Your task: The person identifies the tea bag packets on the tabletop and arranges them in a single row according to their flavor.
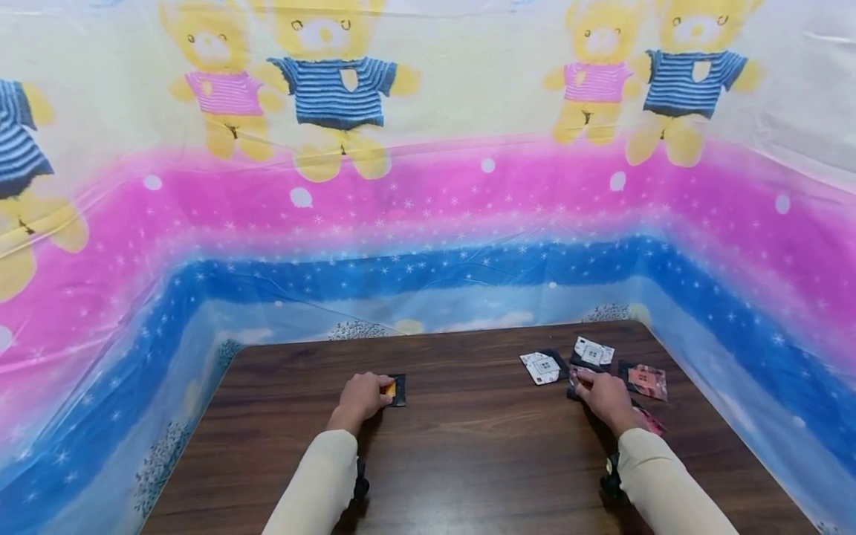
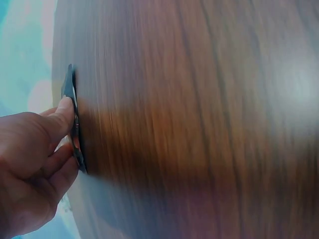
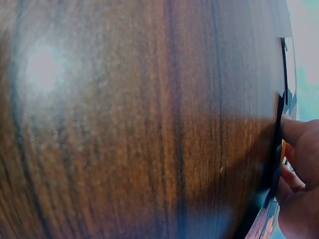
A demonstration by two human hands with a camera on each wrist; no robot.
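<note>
On the left of the wooden table, my left hand [image 1: 361,395] pinches a small flat black-and-orange packet [image 1: 399,391]. Its thumb lies over the packet [image 2: 75,122] in the left wrist view, with fingers along the lower part. At the right my right hand [image 1: 607,401] grips the near edge of a dark packet [image 1: 576,379] between thumb and fingers. The right wrist view shows that packet [image 3: 277,144] edge-on, partly hidden by the hand [image 3: 301,164]. Around it lie two black-and-white packets, one on the left [image 1: 544,367] and one behind [image 1: 594,352].
A black-and-orange-red packet [image 1: 645,380] lies to the right of my right hand. A pinkish-red packet [image 1: 652,422] is partly covered by that wrist. The brown table [image 1: 461,446] meets a printed bear curtain [image 1: 428,282] at its back and sides.
</note>
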